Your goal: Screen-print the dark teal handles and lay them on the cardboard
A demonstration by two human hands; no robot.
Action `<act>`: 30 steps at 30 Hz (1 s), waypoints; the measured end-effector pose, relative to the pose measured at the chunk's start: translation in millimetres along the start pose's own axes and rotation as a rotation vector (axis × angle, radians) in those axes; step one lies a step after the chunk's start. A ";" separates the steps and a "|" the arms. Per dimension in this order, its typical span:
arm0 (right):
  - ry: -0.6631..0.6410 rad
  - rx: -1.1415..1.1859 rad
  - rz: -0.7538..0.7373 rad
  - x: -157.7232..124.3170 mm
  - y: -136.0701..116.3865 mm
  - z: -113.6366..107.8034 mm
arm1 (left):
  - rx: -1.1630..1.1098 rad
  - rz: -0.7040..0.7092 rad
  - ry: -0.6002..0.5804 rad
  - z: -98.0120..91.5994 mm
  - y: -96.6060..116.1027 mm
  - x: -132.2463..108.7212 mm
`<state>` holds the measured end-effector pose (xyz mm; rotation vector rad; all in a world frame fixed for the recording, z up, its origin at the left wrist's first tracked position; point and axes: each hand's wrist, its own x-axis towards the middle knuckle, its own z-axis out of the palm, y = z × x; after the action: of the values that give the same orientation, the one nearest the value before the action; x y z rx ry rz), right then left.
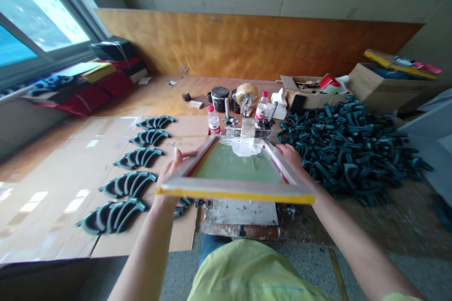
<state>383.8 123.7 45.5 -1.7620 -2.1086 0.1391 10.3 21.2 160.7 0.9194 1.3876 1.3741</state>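
Apparently, the right grip (291, 156) grasps the screen frame (233, 187) by its side; I cannot tell whether the left grip (172, 165), along the opposite side, is closed. Uneven pulling could twist the frame. Both arms reach toward 12 o'clock, astride it. The metal plate (243, 212) lies at its 6 o'clock, below; the green pile (344, 155) at 3.

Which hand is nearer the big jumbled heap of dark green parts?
Right: the right hand, at the grey rectangular screen frame, is beside the heap; the left hand is across the frame, farther away.
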 end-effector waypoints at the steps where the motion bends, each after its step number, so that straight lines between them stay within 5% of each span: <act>1: 0.038 0.027 0.028 5.4 -0.6 -7.8 | 0.048 -0.078 -0.021 -7.3 -13.3 -8.9; 6: 0.147 0.077 -0.192 38.2 -58.2 -14.9 | 0.084 -0.337 -0.100 -21.7 -86.3 -31.1; 12: -0.202 -0.101 -0.204 63.1 -105.4 -4.6 | 0.123 -0.317 -0.041 -21.2 -142.3 -23.2; 16: -0.343 -0.183 -0.148 61.9 -106.9 -11.0 | 0.135 -0.323 -0.069 -25.2 -151.5 -20.2; 23: -0.214 -0.282 -0.117 38.0 -107.3 3.1 | 0.160 -0.312 -0.098 -28.7 -158.4 -21.1; 30: -0.267 -0.163 -0.467 1.2 -101.8 13.0 | 0.149 -0.319 -0.106 -28.7 -158.8 -21.4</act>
<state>284.8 106.1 66.2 -1.3401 -2.7330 0.0772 5.3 -21.3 3.6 0.8123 1.4965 0.9809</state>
